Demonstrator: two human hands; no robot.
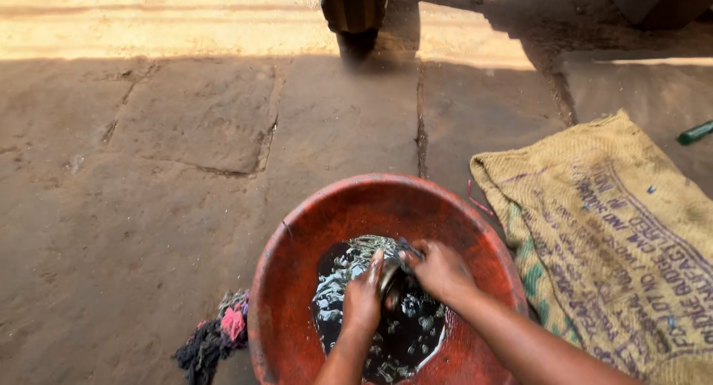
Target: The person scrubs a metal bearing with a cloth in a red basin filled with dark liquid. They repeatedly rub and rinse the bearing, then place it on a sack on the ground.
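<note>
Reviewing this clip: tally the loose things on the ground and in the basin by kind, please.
Red basin with dark liquid: 1
Metal part held in both hands, left hand and right hand: 1
Burlap sack: 1
Rag bundle: 1
Green object at the right edge, kind unclear: 1
Total: 5

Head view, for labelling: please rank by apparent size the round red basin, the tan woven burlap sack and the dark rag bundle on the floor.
1-2. Tan woven burlap sack and round red basin: alike, both cut off by the frame, so unranked.
3. Dark rag bundle, clearly smallest.
</note>
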